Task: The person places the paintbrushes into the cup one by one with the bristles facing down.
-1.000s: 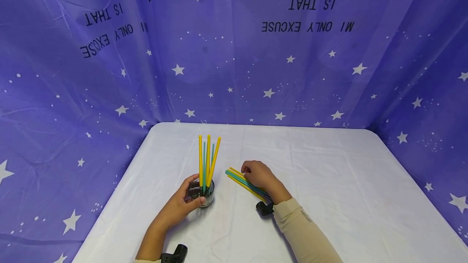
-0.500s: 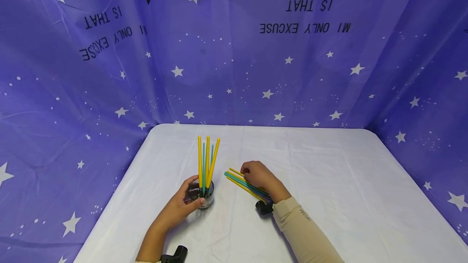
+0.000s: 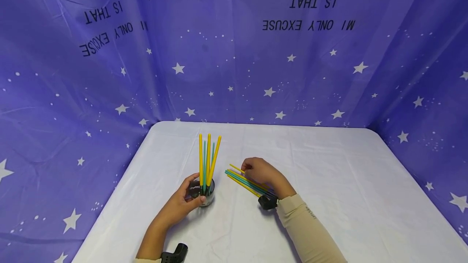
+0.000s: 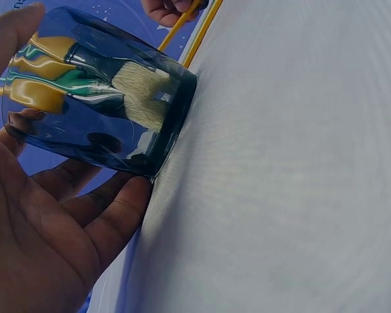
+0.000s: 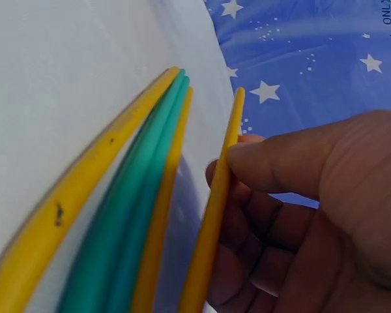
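Observation:
My left hand [image 3: 177,207] holds a clear glass [image 4: 111,140] upright on the table, thumb on one side and fingers round the other. Several paintbrushes stand in it with their pale bristles [image 4: 140,94] down; yellow handles [image 3: 200,157] and thinner teal ones rise above the rim. To the right, my right hand [image 3: 261,171] pinches a yellow paintbrush [image 5: 220,192] between thumb and fingers, its handle end tilted up. Beside it lies a small bunch of paintbrushes, teal handles [image 5: 140,176] between yellow ones [image 5: 85,169]. The pinched brush's bristle end is hidden under my right hand and wrist.
A white cloth covers the table [image 3: 329,182], which has rounded back corners. Purple star-printed curtains [image 3: 234,52] hang behind it and along both sides. Each wrist wears a black camera, the right one [image 3: 268,202] close to the lying brushes.
My right hand has risen slightly, and the pinched yellow paintbrush has lifted apart from the bunch. The left hand and glass stay in place. The head view has tilted a little.

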`<state>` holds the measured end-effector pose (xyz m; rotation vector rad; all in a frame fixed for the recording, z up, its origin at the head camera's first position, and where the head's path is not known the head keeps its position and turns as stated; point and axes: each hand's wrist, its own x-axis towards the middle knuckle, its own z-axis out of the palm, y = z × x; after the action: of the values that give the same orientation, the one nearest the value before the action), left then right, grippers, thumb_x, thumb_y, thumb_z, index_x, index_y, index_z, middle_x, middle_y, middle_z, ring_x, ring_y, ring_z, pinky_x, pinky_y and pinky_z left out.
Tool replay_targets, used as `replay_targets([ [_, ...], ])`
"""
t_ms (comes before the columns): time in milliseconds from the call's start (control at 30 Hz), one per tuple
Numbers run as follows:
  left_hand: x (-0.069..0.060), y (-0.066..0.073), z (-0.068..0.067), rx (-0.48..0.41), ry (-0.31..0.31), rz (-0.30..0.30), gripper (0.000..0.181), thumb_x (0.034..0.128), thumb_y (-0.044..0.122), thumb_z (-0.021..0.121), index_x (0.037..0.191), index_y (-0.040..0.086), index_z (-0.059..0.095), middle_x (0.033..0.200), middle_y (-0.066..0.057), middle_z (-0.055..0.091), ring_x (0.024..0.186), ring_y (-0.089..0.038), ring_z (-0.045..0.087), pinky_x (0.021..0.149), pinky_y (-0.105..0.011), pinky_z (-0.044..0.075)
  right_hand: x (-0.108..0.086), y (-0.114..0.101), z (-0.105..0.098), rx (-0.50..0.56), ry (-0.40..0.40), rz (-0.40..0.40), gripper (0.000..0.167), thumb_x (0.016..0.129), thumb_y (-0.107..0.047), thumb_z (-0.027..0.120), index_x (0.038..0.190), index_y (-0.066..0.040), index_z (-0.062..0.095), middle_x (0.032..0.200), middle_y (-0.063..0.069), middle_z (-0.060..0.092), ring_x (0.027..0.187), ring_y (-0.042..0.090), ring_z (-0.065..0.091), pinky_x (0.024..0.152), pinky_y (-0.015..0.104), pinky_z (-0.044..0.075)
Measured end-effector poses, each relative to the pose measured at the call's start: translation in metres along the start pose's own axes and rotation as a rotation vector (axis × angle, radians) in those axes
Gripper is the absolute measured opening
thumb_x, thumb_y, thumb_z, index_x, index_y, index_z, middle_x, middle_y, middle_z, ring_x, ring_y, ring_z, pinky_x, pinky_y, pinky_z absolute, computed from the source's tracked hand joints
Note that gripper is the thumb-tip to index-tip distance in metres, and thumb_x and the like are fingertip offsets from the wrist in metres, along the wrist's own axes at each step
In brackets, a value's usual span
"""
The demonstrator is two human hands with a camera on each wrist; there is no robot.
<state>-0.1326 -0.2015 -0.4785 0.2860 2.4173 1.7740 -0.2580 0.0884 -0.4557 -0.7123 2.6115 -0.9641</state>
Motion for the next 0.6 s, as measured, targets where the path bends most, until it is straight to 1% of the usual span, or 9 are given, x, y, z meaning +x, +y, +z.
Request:
replay_targets([
  [100,0.0,0.0,0.0,0.004,0.004,0.001,0.075,0.0904,0.023,0.075,0.151,0.027,0.031,0.14,-0.016,0.048,0.122,-0.029,0.056,0.1,-0.035,0.045,-0.002,0.0,-0.003,-0.002,-0.004,-0.021,0.013,0.089,0.0,0.058,0.093,-0.008,0.067,0.079,-0.003,0.059,0.074,0.015,0.052,0.069,0.032,0.044],
  [200,-0.001,-0.001,0.0,0.006,0.003,0.002,0.075,0.0905,0.024,0.075,0.152,0.027,0.031,0.14,-0.016,0.048,0.122,-0.029,0.056,0.1,-0.035,0.045,-0.003,-0.002,-0.004,-0.012,0.003,-0.027,0.013,0.09,0.0,0.058,0.092,-0.009,0.067,0.081,-0.003,0.059,0.076,0.015,0.053,0.072,0.033,0.044],
  [300,-0.001,0.0,0.0,0.002,0.001,0.001,0.075,0.0907,0.023,0.075,0.152,0.027,0.031,0.14,-0.016,0.048,0.121,-0.029,0.056,0.099,-0.033,0.046,-0.004,-0.005,-0.007,-0.007,0.014,-0.024,0.013,0.093,-0.001,0.058,0.094,-0.011,0.066,0.086,-0.003,0.061,0.082,0.016,0.054,0.077,0.036,0.045],
  [467,0.0,0.0,0.0,-0.004,0.001,-0.004,0.074,0.0908,0.023,0.075,0.151,0.027,0.032,0.14,-0.016,0.048,0.121,-0.027,0.057,0.099,-0.03,0.046,-0.004,-0.01,-0.012,0.006,0.029,-0.008,0.014,0.097,-0.003,0.057,0.102,-0.012,0.067,0.093,-0.001,0.062,0.086,0.016,0.055,0.077,0.036,0.047],
  [600,0.0,0.0,0.0,-0.01,0.001,0.005,0.074,0.0909,0.021,0.074,0.151,0.024,0.032,0.14,-0.016,0.048,0.121,-0.028,0.057,0.098,-0.03,0.046,-0.005,-0.014,-0.014,0.017,0.044,-0.011,0.016,0.098,-0.005,0.057,0.108,-0.01,0.068,0.097,0.001,0.064,0.086,0.016,0.056,0.076,0.035,0.049],
])
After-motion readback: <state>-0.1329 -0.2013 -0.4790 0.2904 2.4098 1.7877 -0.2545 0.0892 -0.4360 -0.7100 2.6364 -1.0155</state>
